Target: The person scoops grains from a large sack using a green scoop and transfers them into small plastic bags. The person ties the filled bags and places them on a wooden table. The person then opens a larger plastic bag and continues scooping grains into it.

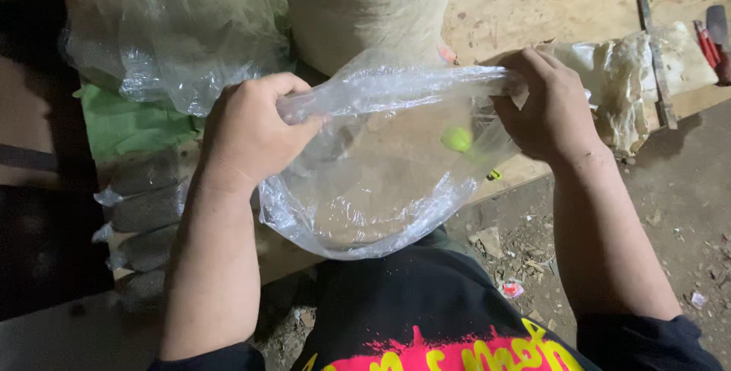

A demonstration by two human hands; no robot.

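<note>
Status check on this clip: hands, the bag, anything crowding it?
Left hand and right hand both gripping the clear plastic bag at its top edge. Bag stretched between them. Big sack close behind; nothing blocking.

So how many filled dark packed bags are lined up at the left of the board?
4, stacked in a column left of the left hand: top, second, third, bottom, which is dim and partly behind the forearm. More may be hidden in the dark.

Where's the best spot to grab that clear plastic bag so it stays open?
Probably at its top rim, one side each, coming from above. The left hand and right hand already pinch the clear bag there; the rim stretches between them, and the rest hangs floppy.
</note>
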